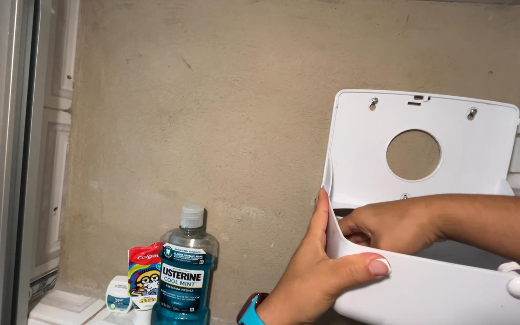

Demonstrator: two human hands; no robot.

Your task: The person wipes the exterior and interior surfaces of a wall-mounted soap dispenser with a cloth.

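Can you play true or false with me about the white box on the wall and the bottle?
1. The white wall dispenser is open. True.
2. The left hand holds the dispenser's front cover by its edge. True.
3. The right hand rests on the mouthwash bottle. False: it reaches inside the dispenser.
4. The mouthwash is red. False: it is blue.
5. A toothpaste tube stands left of the bottle. True.

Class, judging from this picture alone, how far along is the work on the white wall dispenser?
Done: the dispenser's front cover is swung down, baring the screwed-on back plate.
In hand: the left hand holds the cover's edge; the right hand reaches inside.
Left: the cover is not yet closed.
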